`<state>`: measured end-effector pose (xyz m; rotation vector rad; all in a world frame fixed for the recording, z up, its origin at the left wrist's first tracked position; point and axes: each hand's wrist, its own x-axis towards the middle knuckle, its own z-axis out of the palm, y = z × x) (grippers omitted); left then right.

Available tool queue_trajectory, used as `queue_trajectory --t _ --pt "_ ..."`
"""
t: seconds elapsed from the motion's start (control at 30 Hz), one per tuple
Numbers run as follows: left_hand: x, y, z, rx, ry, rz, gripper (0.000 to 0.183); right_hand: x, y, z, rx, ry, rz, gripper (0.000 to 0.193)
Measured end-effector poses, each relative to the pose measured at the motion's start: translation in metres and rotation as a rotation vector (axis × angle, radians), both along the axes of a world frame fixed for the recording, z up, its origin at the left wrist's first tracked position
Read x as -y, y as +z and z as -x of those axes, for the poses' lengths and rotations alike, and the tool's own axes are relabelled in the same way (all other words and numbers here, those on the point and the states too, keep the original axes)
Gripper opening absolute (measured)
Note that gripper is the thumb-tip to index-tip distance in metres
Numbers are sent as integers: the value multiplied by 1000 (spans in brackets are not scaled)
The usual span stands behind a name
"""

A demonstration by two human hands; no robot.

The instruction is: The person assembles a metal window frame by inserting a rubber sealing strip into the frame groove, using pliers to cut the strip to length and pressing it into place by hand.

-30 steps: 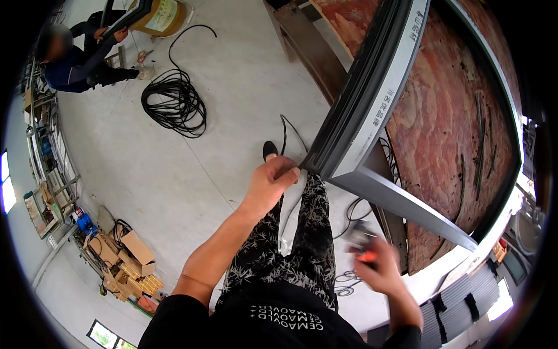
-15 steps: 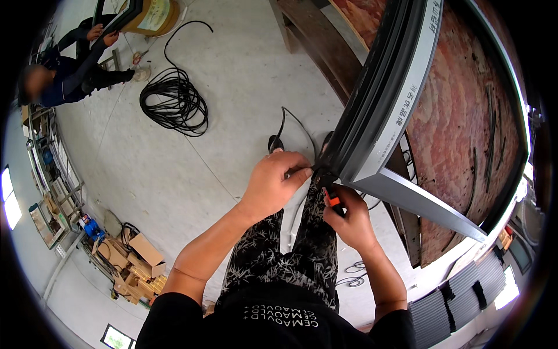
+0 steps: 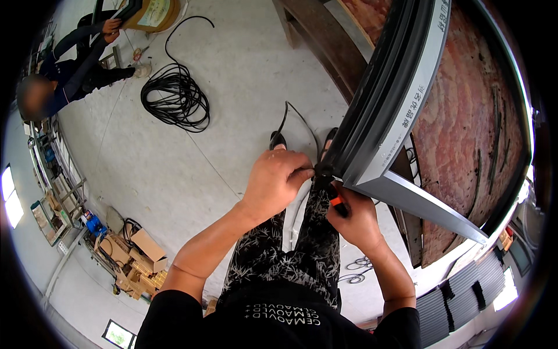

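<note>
A long metal frame [image 3: 385, 136] with black grooves and a pale printed film lies over the table, its corner toward me. My left hand [image 3: 278, 181] is closed in a pinch on the end of a thin black strip [image 3: 301, 110] beside that corner. The strip loops up and away past my shoe. Just below the corner, my right hand [image 3: 359, 220] is closed around a black and orange hand tool [image 3: 337, 201]. The tool's tip is hidden in the dark area by the corner, so I cannot tell whether it touches the strip.
The table [image 3: 465, 110] has a worn reddish top with loose dark strips. A coil of black hose or cable [image 3: 176, 100] lies on the floor. A co-worker [image 3: 75, 70] sits at far left, hands on a dark frame near a yellowish drum [image 3: 156, 14]. Cardboard boxes [image 3: 148, 250] stand lower left.
My right hand has shifted slightly right and down, and the tool is turned so that more of its black end shows. My left hand keeps its pinch. The co-worker's hands have moved a little.
</note>
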<state>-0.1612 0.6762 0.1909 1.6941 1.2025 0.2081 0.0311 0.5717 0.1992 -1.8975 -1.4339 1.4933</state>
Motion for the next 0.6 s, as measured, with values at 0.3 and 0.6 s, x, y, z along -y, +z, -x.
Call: queue_trajectory --t 0.3,0.6 --pt "-3 1 -1 -31 -19 16 9 0 -3 -5 -27 24 42 40" --pt "-7 3 -3 -31 -38 29 9 -2 -3 0 15 34 27 31"
